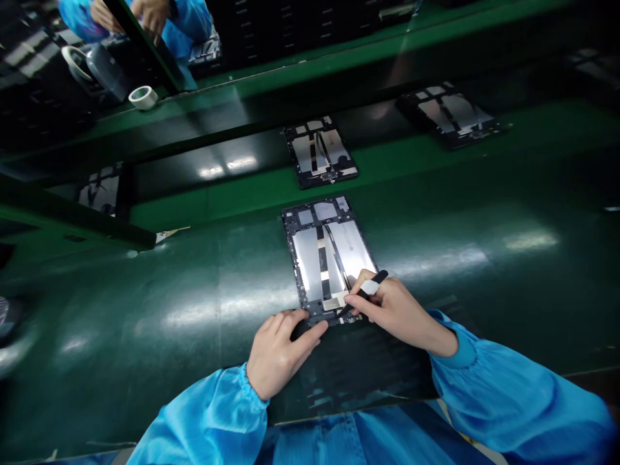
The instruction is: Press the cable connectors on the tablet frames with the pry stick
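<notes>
A flat, rectangular black-framed device with bright silver panels lies open on the glossy green tabletop, squarely in front of the person, its near edge between the two hands. A slim black ribbon strip runs down its middle toward a pale patch near that edge.

The right hand has a closed, pen-like grip on a thin black tool with a white wrap, probably tweezers; its tip comes down at the device's near edge, beside the pale patch. Whether the tip pinches anything, I cannot tell. The left hand holds nothing: its grip is loose, fingers and thumb spread apart at the near left corner, seemingly to steady it.

As I judge it, the fine work along that edge is under way: the ribbon is laid in place, the inside is exposed, and no back cover is on. Whether the small parts there are fastened is too fine to see.

Just beyond lies a second open black-and-silver device, with another farther right. Past them, a cream-coloured tape roll sits on a green ledge, near a co-worker's hands.
</notes>
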Available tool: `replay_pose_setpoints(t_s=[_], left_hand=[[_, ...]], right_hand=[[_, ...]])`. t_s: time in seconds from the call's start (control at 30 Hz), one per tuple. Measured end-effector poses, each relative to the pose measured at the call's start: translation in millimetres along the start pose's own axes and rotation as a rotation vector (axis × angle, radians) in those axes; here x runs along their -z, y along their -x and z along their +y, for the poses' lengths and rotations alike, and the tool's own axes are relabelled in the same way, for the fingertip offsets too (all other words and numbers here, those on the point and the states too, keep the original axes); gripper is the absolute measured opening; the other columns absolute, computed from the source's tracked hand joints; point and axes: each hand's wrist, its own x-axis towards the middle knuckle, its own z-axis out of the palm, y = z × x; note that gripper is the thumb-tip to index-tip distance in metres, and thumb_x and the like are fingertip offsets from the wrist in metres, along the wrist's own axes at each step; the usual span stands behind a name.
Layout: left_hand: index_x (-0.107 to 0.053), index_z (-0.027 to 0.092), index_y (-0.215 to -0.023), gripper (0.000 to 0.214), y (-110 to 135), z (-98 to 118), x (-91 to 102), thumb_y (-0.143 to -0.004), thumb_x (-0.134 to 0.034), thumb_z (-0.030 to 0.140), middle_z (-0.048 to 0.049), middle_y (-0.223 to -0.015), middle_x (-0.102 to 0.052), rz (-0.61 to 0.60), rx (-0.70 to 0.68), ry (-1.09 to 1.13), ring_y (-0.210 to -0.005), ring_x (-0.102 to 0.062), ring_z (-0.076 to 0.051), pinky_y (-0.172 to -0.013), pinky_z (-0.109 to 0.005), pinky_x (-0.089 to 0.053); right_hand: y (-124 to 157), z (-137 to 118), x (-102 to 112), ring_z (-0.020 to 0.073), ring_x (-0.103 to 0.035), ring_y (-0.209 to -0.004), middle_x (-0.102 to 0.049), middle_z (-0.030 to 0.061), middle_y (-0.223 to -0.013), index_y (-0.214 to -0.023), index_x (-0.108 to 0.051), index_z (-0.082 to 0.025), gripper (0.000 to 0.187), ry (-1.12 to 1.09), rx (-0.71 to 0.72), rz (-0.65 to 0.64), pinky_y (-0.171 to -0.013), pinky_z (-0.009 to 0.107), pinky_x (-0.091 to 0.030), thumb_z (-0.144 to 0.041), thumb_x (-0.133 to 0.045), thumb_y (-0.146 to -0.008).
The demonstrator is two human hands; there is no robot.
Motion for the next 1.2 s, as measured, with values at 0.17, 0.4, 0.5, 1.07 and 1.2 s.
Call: replay_pose_setpoints(t_s=[0.17,0.4,0.5,1.07,1.2], left_hand=[[-0.06,0.033,-0.127,0.031,-8.5,7.1,0.3,-0.098,-0.052,0.03,-0.0083,-0.11,-0.06,-0.09,-0.006,-0.061,-0.089,-0.058,-0.021,-0.071,-0.033,-0.052],[-0.057,0.02,-0.129,0.033,0.2,-13.6,-2.2,-0.099,-0.046,0.014,-0.0082,-0.133,-0.059,-0.056,-0.107,0.145,-0.113,-0.056,-0.02,-0.089,-0.032,-0.053],[-0.062,0.019,-0.121,0.025,-0.6,-12.5,-1.5,-0.098,-0.052,0.02,-0.0068,-0.123,-0.066,0.016,-0.108,0.143,-0.106,-0.059,-0.019,-0.085,-0.032,-0.052],[-0.057,0.016,-0.134,0.046,-93.1,-227.9,0.6,-0.093,-0.036,0.011,-0.0187,-0.135,-0.057,0.126,0.611,-0.375,-0.123,-0.049,-0.037,-0.099,-0.056,-0.034],[-0.048,0.009,-0.141,0.054,-126.9,-232.6,-21.0,-0.089,-0.034,0.007,-0.0228,-0.139,-0.052,0.168,0.658,-0.309,-0.124,-0.047,-0.037,-0.103,-0.056,-0.031]], right_hand=[[1.6,-0.3,-0.2,0.0167,-0.062,-0.053,-0.063,-0.0014,-0.062,-0.078,-0.056,-0.023,0.021,0.025,0.009,0.011,-0.049,0.027,-0.044,-0.038,-0.057,-0.094],[1.5,17.5,3.0,0.0251,-0.068,-0.074,-0.066,0.0052,-0.075,-0.076,-0.054,-0.024,0.029,-0.134,0.012,0.489,-0.06,0.035,-0.055,-0.05,-0.062,-0.088],[-5.9,18.1,0.5,0.0265,-0.07,-0.078,-0.07,0.0043,-0.076,-0.078,-0.049,-0.026,0.033,-0.377,-0.075,0.521,-0.064,0.037,-0.057,-0.054,-0.064,-0.085],[-138.4,33.4,18.5,0.0241,-0.065,-0.114,-0.07,0.0141,-0.119,-0.123,-0.057,-0.018,0.033,-0.213,0.127,0.509,-0.104,0.045,-0.045,-0.034,-0.048,-0.096],[-175.4,45.7,40.7,0.0262,-0.055,-0.127,-0.063,0.0148,-0.131,-0.128,-0.055,-0.018,0.034,-0.123,0.113,0.611,-0.111,0.046,-0.037,-0.019,-0.053,-0.094]])
